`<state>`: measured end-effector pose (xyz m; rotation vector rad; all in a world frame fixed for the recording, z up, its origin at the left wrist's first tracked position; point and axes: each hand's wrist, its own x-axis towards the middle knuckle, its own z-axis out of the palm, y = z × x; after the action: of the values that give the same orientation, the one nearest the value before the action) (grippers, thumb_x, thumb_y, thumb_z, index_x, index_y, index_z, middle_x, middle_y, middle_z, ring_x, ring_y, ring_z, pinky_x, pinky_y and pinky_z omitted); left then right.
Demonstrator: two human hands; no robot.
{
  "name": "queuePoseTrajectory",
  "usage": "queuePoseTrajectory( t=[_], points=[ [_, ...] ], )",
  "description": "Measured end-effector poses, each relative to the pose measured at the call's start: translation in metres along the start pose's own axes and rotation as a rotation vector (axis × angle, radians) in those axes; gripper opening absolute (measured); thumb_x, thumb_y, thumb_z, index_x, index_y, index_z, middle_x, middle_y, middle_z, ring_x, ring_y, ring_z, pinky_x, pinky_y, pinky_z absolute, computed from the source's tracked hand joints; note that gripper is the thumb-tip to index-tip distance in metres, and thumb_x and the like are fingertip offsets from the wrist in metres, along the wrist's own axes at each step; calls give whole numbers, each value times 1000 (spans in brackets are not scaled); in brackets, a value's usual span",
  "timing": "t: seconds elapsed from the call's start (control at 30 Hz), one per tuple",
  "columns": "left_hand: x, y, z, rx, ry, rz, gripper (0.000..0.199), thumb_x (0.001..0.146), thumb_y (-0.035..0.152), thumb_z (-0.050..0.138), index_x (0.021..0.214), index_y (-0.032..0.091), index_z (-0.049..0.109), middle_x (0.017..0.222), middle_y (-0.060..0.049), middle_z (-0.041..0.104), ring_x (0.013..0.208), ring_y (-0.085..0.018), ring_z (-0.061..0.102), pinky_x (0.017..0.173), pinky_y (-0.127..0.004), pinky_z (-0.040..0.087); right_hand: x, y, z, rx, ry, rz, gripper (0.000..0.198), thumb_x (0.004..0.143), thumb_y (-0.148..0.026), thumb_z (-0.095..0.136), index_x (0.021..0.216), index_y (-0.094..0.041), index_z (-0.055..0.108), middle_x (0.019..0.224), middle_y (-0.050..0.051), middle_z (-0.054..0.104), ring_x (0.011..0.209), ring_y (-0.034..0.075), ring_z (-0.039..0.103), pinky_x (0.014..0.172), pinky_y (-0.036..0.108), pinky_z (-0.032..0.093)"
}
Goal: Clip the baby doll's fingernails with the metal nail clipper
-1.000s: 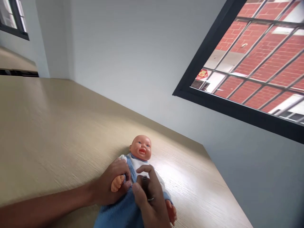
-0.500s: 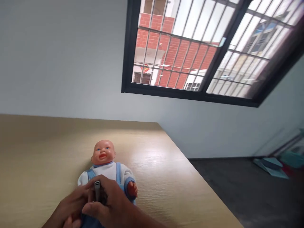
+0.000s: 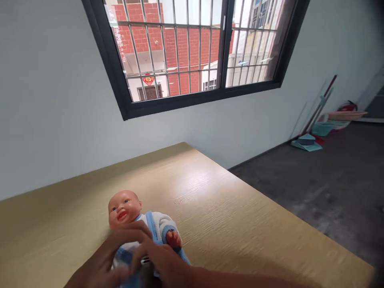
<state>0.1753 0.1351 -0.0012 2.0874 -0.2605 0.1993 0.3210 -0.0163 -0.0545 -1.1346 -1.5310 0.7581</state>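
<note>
A baby doll (image 3: 124,210) in a white top and light blue overalls lies on its back, head toward the wall. My left hand (image 3: 111,250) arches over its chest, thumb and fingers apart; the thumb is smeared by motion. My right hand (image 3: 171,262) is closed over the doll's belly. Between its fingers shows the slotted silver end of a small metal thing (image 3: 145,260); its kind is not clear. The doll's own left hand (image 3: 174,239) sticks out beside my right hand. My hands cover most of the doll's lower body.
The doll lies on a light wooden table (image 3: 210,216), its right edge dropping to a dark floor (image 3: 300,180). Behind stands a white wall with a barred window (image 3: 180,52). A dustpan (image 3: 306,143) and basins (image 3: 327,127) are on the floor at the far right.
The view has swung right and tilted. My left hand has moved up over the doll's chest, its fingers spread. The silver thing in my right hand has dropped lower and is more hidden.
</note>
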Motion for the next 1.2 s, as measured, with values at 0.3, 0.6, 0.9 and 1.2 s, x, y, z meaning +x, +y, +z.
queuePoseTrajectory(
  t=[0.3,0.6,0.9,1.2],
  points=[
    [115,-1,40,258,-484,-206,25,67,21,70,92,19,66,94,-1,67,86,-15,58,80,-27,44,-62,-32,-65,-538,341,-105,49,87,-57,73,109,-17,55,87,5,62,82,14,63,71,22,52],
    [119,-3,44,248,-533,-206,19,75,23,65,65,14,51,71,1,57,68,-9,47,63,-25,32,-88,-18,-53,-729,617,-394,39,105,-54,52,104,-15,48,75,-1,61,70,6,63,67,19,47],
    [118,-2,44,189,-516,-193,21,78,22,67,65,15,51,67,3,55,67,-8,47,66,-26,36,-87,-22,-44,-732,581,-344,27,108,-40,47,98,-15,47,66,-4,49,62,8,52,60,25,39],
    [117,-3,44,206,-537,-216,21,79,24,65,66,15,51,68,3,57,69,-9,47,67,-28,35,-91,-25,-42,-764,495,-291,24,108,-35,48,96,-15,47,64,-4,43,61,8,44,59,26,33]
  ],
)
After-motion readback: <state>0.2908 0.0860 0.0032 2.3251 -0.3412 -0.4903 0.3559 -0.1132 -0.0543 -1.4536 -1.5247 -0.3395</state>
